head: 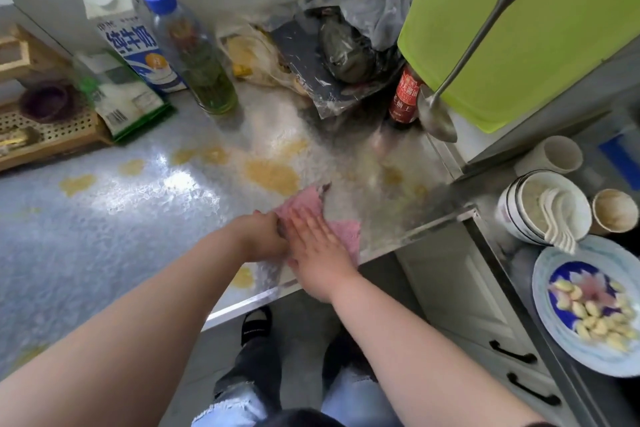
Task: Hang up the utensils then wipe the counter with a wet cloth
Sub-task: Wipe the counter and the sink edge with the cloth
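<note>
Cloth (341,230) lies near the counter (104,218) front edge, its long axis running up-left to lower-right. Right hand (317,246) presses flat on it, fingers straight; left hand (265,234) grip pinches its left edge.

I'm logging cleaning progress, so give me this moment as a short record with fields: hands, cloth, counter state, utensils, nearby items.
left hand: grips the pink cloth's left edge
right hand: flat, fingers straight, pressing on the cloth
pink cloth: spread on the counter near its front edge
counter: yellow spills not yet wiped
ladle: hanging beside the green cutting board
nearby: milk carton, bottle, soy sauce bottle
</note>
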`<state>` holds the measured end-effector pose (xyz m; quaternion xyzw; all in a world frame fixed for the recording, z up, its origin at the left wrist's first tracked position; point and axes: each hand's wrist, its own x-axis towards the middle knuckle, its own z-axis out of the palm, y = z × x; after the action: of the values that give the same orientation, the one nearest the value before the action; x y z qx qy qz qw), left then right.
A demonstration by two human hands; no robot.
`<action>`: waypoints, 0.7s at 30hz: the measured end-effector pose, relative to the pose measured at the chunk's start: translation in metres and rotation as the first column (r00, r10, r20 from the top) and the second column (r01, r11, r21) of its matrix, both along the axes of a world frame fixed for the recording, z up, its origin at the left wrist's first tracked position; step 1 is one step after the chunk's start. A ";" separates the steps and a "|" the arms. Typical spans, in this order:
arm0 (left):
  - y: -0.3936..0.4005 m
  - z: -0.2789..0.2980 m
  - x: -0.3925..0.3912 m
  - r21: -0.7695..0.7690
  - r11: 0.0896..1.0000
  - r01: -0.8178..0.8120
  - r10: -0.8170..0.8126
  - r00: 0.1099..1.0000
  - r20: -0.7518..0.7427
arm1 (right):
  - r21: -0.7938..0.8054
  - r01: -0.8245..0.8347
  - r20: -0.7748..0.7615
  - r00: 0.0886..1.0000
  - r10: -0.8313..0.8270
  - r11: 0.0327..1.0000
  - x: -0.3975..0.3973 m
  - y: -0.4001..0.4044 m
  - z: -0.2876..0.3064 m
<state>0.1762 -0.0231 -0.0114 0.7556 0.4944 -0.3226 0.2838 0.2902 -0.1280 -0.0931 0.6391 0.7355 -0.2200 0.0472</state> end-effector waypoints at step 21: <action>0.015 0.012 0.017 -0.136 0.975 -0.178 0.188 0.980 0.067 | -0.024 0.041 0.028 0.999 -0.040 0.999 0.057 -0.023 -0.010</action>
<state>0.1928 -0.0084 0.0011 0.6990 0.5284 -0.2961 0.3801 0.3468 -0.1505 -0.1033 0.6561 0.7190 -0.2211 0.0606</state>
